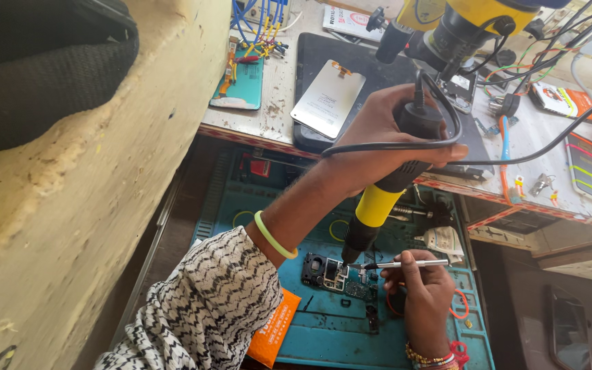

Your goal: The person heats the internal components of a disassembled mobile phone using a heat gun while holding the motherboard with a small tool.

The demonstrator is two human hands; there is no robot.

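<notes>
Cluttered with cables and phone parts, the table runs across the top, and a blue work mat lies in an open drawer below its edge. On that mat, the left hand has its grip wrapped tight around a black and yellow hot-air tool, nozzle pointed down at a small circuit board. Right of the board, the right hand pinches metal tweezers, tips touching the board beside the nozzle. Left of the board, an orange packet lies half under the patterned sleeve. Above the board, on the table, rests a silver phone panel.
</notes>
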